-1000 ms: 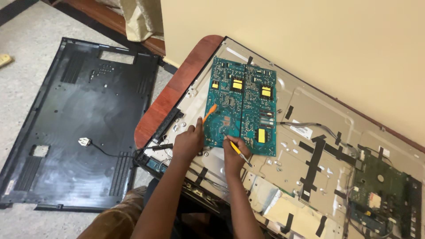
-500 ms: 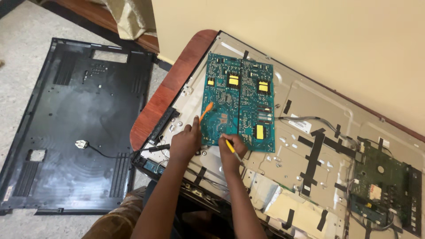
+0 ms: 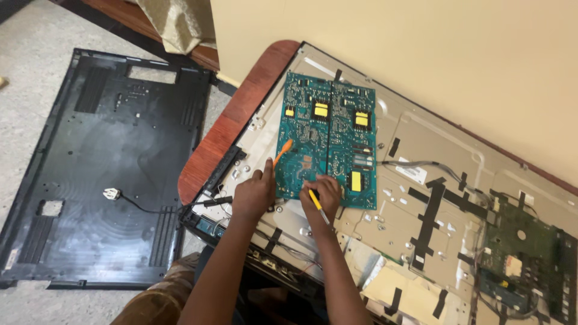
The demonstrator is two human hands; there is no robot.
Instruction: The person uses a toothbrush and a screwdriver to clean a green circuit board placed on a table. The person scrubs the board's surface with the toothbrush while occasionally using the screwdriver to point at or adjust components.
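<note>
A flat television lies face down with its metal back panel (image 3: pixel 421 150) exposed on a wooden table (image 3: pixel 241 114). A teal circuit board (image 3: pixel 331 132) with yellow parts is fixed near the panel's left end. My left hand (image 3: pixel 256 192) holds an orange-handled tool (image 3: pixel 282 150) against the board's lower left edge. My right hand (image 3: pixel 325 192) grips a yellow-handled tool (image 3: pixel 318 206) at the board's lower middle edge. Both hands rest on the panel, close together.
The removed black plastic back cover (image 3: pixel 102 168) lies on the floor at left with a white plug and cable (image 3: pixel 114 194) on it. A dark green circuit board (image 3: pixel 530 265) sits at the panel's right end. Black tape strips and wires cross the panel. A cream wall stands behind.
The camera view has shifted slightly down and to the left. Both hands stay at the teal board's lower edge with their tools, barely moved.
</note>
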